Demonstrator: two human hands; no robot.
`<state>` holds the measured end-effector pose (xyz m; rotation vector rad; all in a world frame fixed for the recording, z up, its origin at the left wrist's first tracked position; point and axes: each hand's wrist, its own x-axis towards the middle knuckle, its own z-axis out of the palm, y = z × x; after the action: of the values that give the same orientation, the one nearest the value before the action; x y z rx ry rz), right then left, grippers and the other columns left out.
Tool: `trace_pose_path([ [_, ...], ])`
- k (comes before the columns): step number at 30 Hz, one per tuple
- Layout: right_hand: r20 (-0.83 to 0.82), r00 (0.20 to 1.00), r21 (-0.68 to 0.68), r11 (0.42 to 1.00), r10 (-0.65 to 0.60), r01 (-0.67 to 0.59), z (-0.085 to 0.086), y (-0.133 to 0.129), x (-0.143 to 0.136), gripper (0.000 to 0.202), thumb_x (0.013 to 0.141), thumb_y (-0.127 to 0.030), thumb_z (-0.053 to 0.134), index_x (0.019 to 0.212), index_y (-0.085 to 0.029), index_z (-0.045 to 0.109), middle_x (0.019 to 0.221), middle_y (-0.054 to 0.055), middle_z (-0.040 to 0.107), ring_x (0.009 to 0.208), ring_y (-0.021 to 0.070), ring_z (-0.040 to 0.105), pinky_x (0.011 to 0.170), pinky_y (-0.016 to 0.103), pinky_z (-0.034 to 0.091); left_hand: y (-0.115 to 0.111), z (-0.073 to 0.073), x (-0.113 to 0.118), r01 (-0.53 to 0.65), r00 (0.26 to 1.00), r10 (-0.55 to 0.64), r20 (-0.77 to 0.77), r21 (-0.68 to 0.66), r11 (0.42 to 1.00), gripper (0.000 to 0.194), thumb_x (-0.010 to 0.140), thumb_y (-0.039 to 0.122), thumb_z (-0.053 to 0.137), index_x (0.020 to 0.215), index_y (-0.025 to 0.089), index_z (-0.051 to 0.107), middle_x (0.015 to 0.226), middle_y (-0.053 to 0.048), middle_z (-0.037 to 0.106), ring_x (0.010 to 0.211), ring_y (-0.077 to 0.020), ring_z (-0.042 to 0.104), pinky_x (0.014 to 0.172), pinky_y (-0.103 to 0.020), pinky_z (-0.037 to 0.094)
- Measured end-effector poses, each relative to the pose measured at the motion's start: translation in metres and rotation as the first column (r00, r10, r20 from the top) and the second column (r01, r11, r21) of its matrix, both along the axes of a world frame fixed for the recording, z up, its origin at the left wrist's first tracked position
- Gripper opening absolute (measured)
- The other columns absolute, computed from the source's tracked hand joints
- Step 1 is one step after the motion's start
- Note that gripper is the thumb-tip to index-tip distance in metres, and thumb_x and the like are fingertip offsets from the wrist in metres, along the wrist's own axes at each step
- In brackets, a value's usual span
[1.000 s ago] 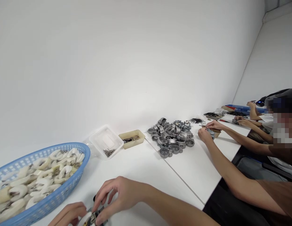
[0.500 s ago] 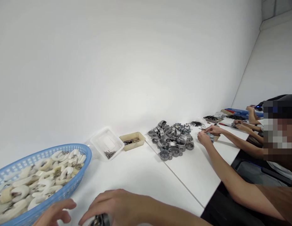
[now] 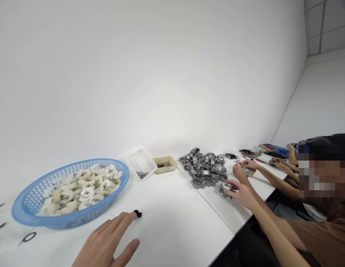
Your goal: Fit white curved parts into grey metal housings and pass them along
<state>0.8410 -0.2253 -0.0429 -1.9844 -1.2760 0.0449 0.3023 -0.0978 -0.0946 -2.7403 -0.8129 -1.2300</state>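
My left hand [image 3: 109,241] lies flat and open over the white table [image 3: 172,222] at the bottom of the view, fingers spread. Its fingertip reaches a small black part [image 3: 138,214] and seems to touch it. Just left of the hand stands a blue plastic basket [image 3: 27,218] heaped with white curved pieces [image 3: 83,189]. My right hand is out of view.
A black ring [image 3: 29,236] lies by the basket. Behind are a clear tray [image 3: 141,165] with small pins and a beige tray [image 3: 168,165]. A pile of grey metal castings [image 3: 205,168] sits further right, where a co-worker's hand [image 3: 239,193] holds one. More people work beyond.
The view has swung left and up. Both my hands were on a small part at the bottom edge; now only the left shows, stretched flat toward the black part. The co-worker's hand moved nearer.
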Motion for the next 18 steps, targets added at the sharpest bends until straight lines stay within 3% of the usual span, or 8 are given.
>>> trace_pose_path([
  [3, 0.001, 0.997, -0.018, 0.996, -0.082, 0.082, -0.018, -0.011, 0.019, 0.062, 0.068, -0.064, 0.069, 0.109, -0.018, 0.074, 0.117, 0.019, 0.074, 0.106, 0.0387, 0.069, 0.087, 0.042, 0.058, -0.003, 0.005, 0.003, -0.004, 1.0, 0.004, -0.023, 0.009, 1.0, 0.038, 0.1, 0.051, 0.056, 0.134, 0.035, 0.058, 0.121, 0.002, 0.072, 0.097, -0.0213, 0.073, 0.078, -0.026, 0.06],
  [7, -0.001, 0.994, -0.032, 0.993, -0.111, 0.111, -0.029, -0.008, 0.028, 0.067, 0.065, -0.068, 0.067, 0.11, -0.019, 0.074, 0.119, 0.018, 0.073, 0.105, 0.0385, 0.07, 0.083, 0.04, 0.059, -0.007, 0.016, 0.004, 0.004, 0.999, -0.012, -0.034, -0.22, 0.976, 0.033, 0.105, 0.049, 0.047, 0.13, 0.033, 0.059, 0.116, 0.0, 0.071, 0.089, -0.0185, 0.072, 0.074, -0.025, 0.057],
  [9, 0.002, 0.993, -0.044, 0.992, -0.114, 0.114, -0.024, -0.003, 0.032, 0.071, 0.061, -0.067, 0.069, 0.112, -0.018, 0.073, 0.117, 0.02, 0.073, 0.104, 0.0406, 0.069, 0.085, 0.045, 0.058, -0.008, 0.024, 0.004, 0.019, 0.999, -0.027, -0.018, -0.348, 0.937, 0.034, 0.107, 0.049, 0.038, 0.124, 0.03, 0.061, 0.112, -0.001, 0.07, 0.084, -0.0173, 0.07, 0.073, -0.025, 0.056],
  [12, 0.023, 0.995, -0.057, 0.993, -0.102, 0.103, -0.001, 0.01, 0.024, 0.082, 0.058, -0.066, 0.076, 0.124, -0.017, 0.069, 0.127, 0.023, 0.067, 0.107, 0.0433, 0.067, 0.087, 0.051, 0.055, -0.007, 0.033, 0.004, 0.037, 0.999, -0.025, 0.032, -0.455, 0.89, 0.044, 0.109, 0.05, 0.028, 0.111, 0.026, 0.065, 0.108, -0.002, 0.068, 0.092, -0.0192, 0.068, 0.081, -0.027, 0.055],
  [14, 0.049, 0.998, -0.048, 0.997, -0.051, 0.053, 0.02, 0.027, -0.006, 0.086, 0.064, -0.069, 0.074, 0.134, -0.02, 0.063, 0.141, 0.021, 0.058, 0.113, 0.0422, 0.064, 0.089, 0.051, 0.054, -0.004, 0.036, 0.004, 0.046, 0.998, -0.016, 0.066, -0.491, 0.87, 0.05, 0.11, 0.051, 0.024, 0.105, 0.024, 0.066, 0.104, -0.003, 0.069, 0.097, -0.0202, 0.067, 0.085, -0.028, 0.054],
  [15, 0.067, 0.997, -0.032, 0.999, 0.026, -0.024, 0.03, 0.037, -0.031, 0.081, 0.073, -0.07, 0.068, 0.138, -0.022, 0.06, 0.143, 0.02, 0.057, 0.117, 0.0399, 0.062, 0.091, 0.049, 0.054, -0.002, 0.036, 0.004, 0.049, 0.997, -0.012, 0.077, -0.503, 0.863, 0.051, 0.11, 0.051, 0.024, 0.103, 0.023, 0.067, 0.102, -0.003, 0.069, 0.097, -0.0203, 0.066, 0.086, -0.028, 0.054],
  [16, 0.071, 0.981, -0.04, 0.984, 0.178, -0.176, 0.037, 0.048, -0.062, 0.073, 0.082, -0.068, 0.062, 0.138, -0.022, 0.059, 0.137, 0.019, 0.061, 0.118, 0.0367, 0.062, 0.094, 0.048, 0.053, -0.001, 0.036, 0.003, 0.05, 0.996, -0.009, 0.083, -0.51, 0.859, 0.052, 0.11, 0.051, 0.024, 0.102, 0.023, 0.067, 0.101, -0.003, 0.07, 0.097, -0.0202, 0.066, 0.086, -0.028, 0.054],
  [18, 0.055, 0.86, -0.125, 0.858, 0.507, -0.498, 0.039, 0.073, -0.134, 0.061, 0.091, -0.064, 0.056, 0.134, -0.022, 0.063, 0.12, 0.014, 0.07, 0.11, 0.0292, 0.065, 0.096, 0.043, 0.053, 0.002, 0.032, 0.002, 0.043, 0.996, -0.001, 0.085, -0.495, 0.868, 0.05, 0.109, 0.051, 0.027, 0.103, 0.023, 0.068, 0.103, -0.003, 0.07, 0.098, -0.0199, 0.067, 0.086, -0.026, 0.055],
])
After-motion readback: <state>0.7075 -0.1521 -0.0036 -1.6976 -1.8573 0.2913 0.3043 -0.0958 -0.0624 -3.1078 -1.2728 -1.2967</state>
